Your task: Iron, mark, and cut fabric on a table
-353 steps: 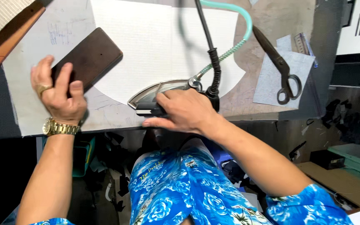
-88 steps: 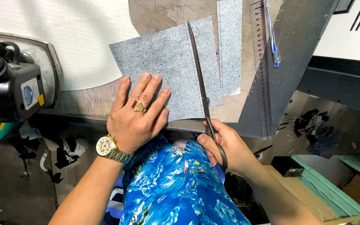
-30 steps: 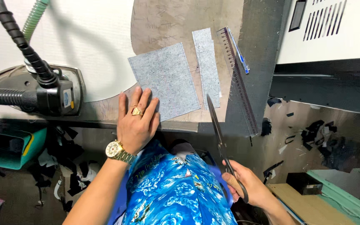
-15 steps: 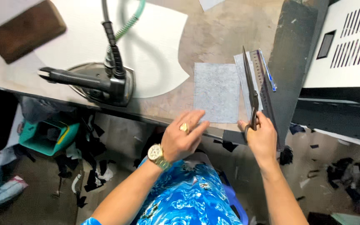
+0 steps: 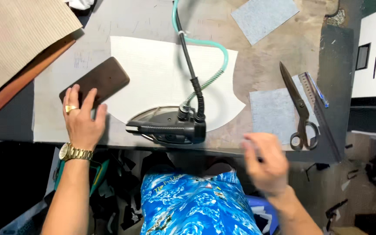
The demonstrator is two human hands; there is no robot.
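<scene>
Left hand (image 5: 82,124) is resting on the near end of the dark brown block (image 5: 95,82), fingers spread flat, gripping nothing. Right hand (image 5: 264,162) is hovering blurred and loosely open, empty, over the table's near edge. The iron (image 5: 166,126) is sitting between them on the white sheet (image 5: 162,78). Scissors (image 5: 299,111) are lying right, beside the grey felt piece (image 5: 273,111).

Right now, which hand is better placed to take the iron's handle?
Probably right. The right hand hangs free and blurred beside the iron, near the handle's hose end; the left hand rests on the dark brown block.
</scene>
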